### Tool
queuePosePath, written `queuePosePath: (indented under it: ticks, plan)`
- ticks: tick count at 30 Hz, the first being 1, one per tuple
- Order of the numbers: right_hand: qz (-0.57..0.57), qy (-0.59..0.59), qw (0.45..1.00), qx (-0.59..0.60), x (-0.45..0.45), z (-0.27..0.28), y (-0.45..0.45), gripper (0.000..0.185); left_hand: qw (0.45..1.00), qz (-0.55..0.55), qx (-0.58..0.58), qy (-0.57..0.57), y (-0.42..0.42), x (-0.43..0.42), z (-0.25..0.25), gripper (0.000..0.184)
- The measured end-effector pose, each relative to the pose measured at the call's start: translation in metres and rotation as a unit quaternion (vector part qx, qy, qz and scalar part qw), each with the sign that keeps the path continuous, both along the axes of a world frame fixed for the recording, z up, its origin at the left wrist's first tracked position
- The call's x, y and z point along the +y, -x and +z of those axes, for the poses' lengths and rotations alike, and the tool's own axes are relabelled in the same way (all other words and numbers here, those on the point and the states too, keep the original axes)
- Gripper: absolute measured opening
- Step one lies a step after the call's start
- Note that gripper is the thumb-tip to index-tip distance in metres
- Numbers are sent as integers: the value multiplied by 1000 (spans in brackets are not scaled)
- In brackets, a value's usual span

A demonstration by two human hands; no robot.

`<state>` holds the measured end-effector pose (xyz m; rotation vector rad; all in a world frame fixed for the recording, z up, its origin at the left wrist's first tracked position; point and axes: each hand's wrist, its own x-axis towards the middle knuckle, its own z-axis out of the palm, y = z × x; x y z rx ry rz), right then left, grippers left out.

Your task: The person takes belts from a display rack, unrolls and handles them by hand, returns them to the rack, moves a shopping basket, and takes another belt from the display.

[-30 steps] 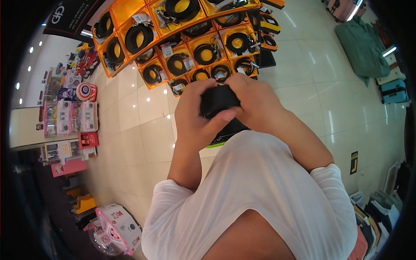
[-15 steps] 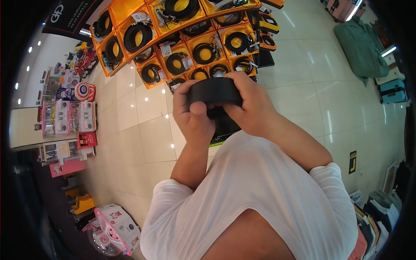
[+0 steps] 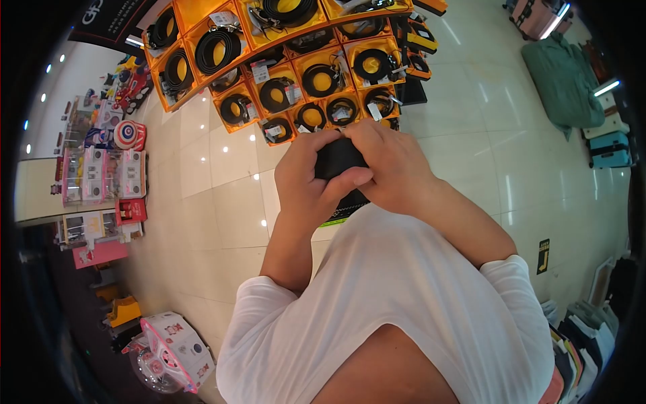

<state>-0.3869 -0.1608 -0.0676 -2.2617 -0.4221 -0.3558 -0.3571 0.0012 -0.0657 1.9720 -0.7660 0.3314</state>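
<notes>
A coiled black belt (image 3: pixel 336 160) is held up in front of my chest, seen from its side. My left hand (image 3: pixel 300 168) wraps round its left side, with the thumb laid across the near face toward the other hand. My right hand (image 3: pixel 393 161) closes on the right side, fingers curled over the top. Much of the coil is hidden behind the fingers. Beyond my hands stands a tiered display of orange boxes (image 3: pixel 252 110), many with coiled dark belts (image 3: pixel 217 50) and white tags inside.
Glossy tiles (image 3: pixel 464 195) cover the floor. At the left stand toy-like machines (image 3: pixel 104 175), with a pink-and-white one (image 3: pixel 178 350) lower down. A green covered bundle (image 3: pixel 562 81) and blue suitcase (image 3: pixel 611 149) are at the right. Folded clothes (image 3: pixel 585 337) lie lower right.
My hands have come closer together round the belt and cover more of it. The left thumb has swung across to the right over its near face.
</notes>
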Motion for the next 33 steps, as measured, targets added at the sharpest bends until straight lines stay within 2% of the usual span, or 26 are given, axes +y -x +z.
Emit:
queuePosePath:
  ticks: [1, 3, 4, 6, 10, 13, 15, 16, 18, 19, 21, 23, 26, 27, 28, 29, 31, 33]
  plan:
    - [-2, -12, 1000, -22, 0, 0, 0, 45, 1000, 0, 0, 2, 1, -1, -4, 59]
    - [-2, -46, 999, -19, -1, 1, 1, 44, 987, 36, 59, 144, 4, -4, -10, 62]
    - [-1, -83, 996, -17, 0, 2, 2, 43, 987, 37, 59, 146, 3, -4, -10, 62]
    - [-14, -104, 994, -7, 4, 4, 3, 43, 916, -39, 190, 351, -1, -3, -10, 64]
    - [-16, -119, 992, 37, 0, 5, 1, 44, 890, -55, 208, 401, 3, -9, -20, 65]
    - [-25, -80, 996, 5, -5, 1, -1, 41, 900, -62, 216, 373, 2, -9, -20, 62]
    - [-16, -58, 998, 1, -8, 0, -2, 40, 948, -25, 179, 262, 2, -8, -9, 57]
    - [-7, -39, 999, -2, -9, 0, -2, 40, 948, -24, 178, 265, 0, -6, -6, 57]
    - [0, -23, 1000, -16, -9, 0, -1, 40, 994, -33, 24, 104, -5, -3, -1, 55]
    - [5, -9, 1000, -30, -8, 0, 0, 40, 994, -32, 23, 106, -4, -3, 5, 55]
    - [8, -5, 1000, -22, -5, 0, 0, 40, 997, -32, -54, -54, 1, -3, 17, 56]
    - [10, 1, 1000, -15, -4, 2, 1, 41, 997, -10, -47, -52, 3, -3, 14, 56]
    - [14, 15, 1000, 4, -2, 9, 4, 42, 999, -29, -39, 15, 4, -1, 0, 59]
    - [8, -23, 1000, -7, -1, 12, 5, 43, 987, 2, 27, 159, 6, -4, -7, 60]
    - [0, -62, 998, -19, 2, 14, 6, 45, 949, 32, 92, 298, 7, -5, -9, 61]
    - [-2, -62, 998, -19, 5, 13, 5, 45, 918, 23, 134, 373, 7, -6, -8, 67]
    - [-9, -160, 987, -14, 10, 9, 4, 48, 869, -31, 219, 442, 10, -6, 3, 74]
    - [-13, -157, 988, -3, 9, 11, 4, 46, 866, -14, 202, 457, 9, -13, -5, 76]
